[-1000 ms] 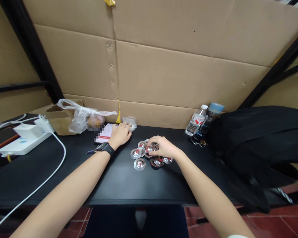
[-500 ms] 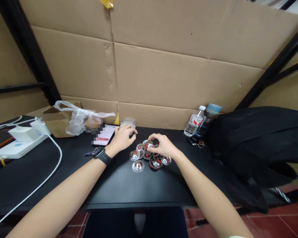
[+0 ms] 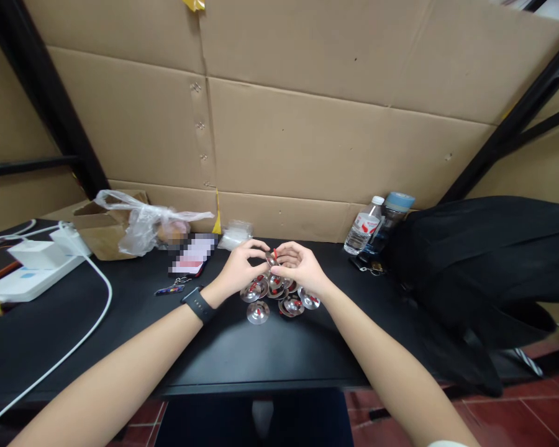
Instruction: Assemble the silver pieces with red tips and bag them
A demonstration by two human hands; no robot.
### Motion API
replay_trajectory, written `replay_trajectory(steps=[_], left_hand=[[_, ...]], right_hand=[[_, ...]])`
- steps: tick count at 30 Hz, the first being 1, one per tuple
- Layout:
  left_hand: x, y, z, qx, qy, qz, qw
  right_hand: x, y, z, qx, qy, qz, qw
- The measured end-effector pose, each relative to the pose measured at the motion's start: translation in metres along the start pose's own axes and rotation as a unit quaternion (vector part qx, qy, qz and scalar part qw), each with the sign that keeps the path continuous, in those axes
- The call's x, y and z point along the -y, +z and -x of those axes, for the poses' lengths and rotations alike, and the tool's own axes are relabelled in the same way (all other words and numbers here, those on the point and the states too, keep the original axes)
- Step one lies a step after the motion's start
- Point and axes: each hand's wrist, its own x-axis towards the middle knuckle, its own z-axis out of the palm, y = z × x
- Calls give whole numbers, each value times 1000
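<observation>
Between my two hands, above a pile, is a small silver finger cymbal [image 3: 271, 258] with a red loop, tilted on edge. My left hand [image 3: 243, 267], with a dark watch [image 3: 199, 304] on its wrist, is closed on its left side. From the other side my right hand [image 3: 300, 266] pinches it with thumb and fingers. Just below lie several more finger cymbals [image 3: 294, 304], shiny discs with red loops, overlapping on the black table. One cymbal [image 3: 258, 312] rests at the near left of the pile. The hands partly hide the pile's far side.
A phone [image 3: 193, 256] and a clear plastic packet [image 3: 235, 234] lie behind my left hand. Further left are a plastic bag [image 3: 144, 226], a cardboard box [image 3: 102, 239] and a white power strip [image 3: 37, 276]. A water bottle [image 3: 363, 226] and a black backpack [image 3: 484, 267] stand at right.
My right hand has lifted a finger cymbal from the pile. My left hand has moved right and nearer, away from the phone and packet, to meet it at the cymbal.
</observation>
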Motion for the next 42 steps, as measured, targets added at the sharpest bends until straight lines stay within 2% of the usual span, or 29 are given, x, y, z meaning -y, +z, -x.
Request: replay_trajectory(steps=[5, 8, 10, 12, 14, 15, 18, 21, 24, 27, 29, 32, 35, 38, 42], left_hand=[[0, -12, -3, 10, -1, -89, 996], [4, -29, -5, 43, 14, -192, 980], [12, -43, -5, 82, 21, -273, 958], [23, -54, -4, 131, 19, -317, 939], [32, -60, -2, 185, 16, -322, 928], [35, -62, -2, 202, 14, -320, 926], [34, -63, -2, 219, 18, -304, 927], [23, -58, -3, 274, 52, -237, 931], [16, -51, -3, 326, 69, -186, 924], [17, -46, -2, 332, 67, -175, 924], [18, -45, -3, 324, 73, -166, 928], [16, -45, -5, 276, 91, -152, 945], [8, -43, -6, 180, 102, -151, 967], [0, -36, -6, 106, 101, -165, 975], [-9, -27, -4, 76, 95, -187, 975]], right_hand=[[2, -3, -3, -1, -12, 41, 999], [4, -23, -8, -20, -19, 106, 994], [3, -47, -11, -42, -29, 224, 973], [-1, -73, -12, -43, -25, 371, 927], [-8, -96, -13, -31, 16, 460, 887], [-12, -105, -13, -20, 40, 476, 878], [-23, -120, -14, 9, 86, 488, 868], [-27, -123, -14, 23, 83, 499, 862], [-23, -118, -14, 15, 54, 502, 863], [-13, -101, -14, 1, 3, 486, 874], [-7, -83, -13, 13, -29, 457, 889], [1, -52, -8, 79, -44, 378, 921], [3, -25, -2, 117, -60, 331, 934], [1, -10, 1, 107, -84, 313, 940], [-1, -3, 1, 83, -94, 291, 949]])
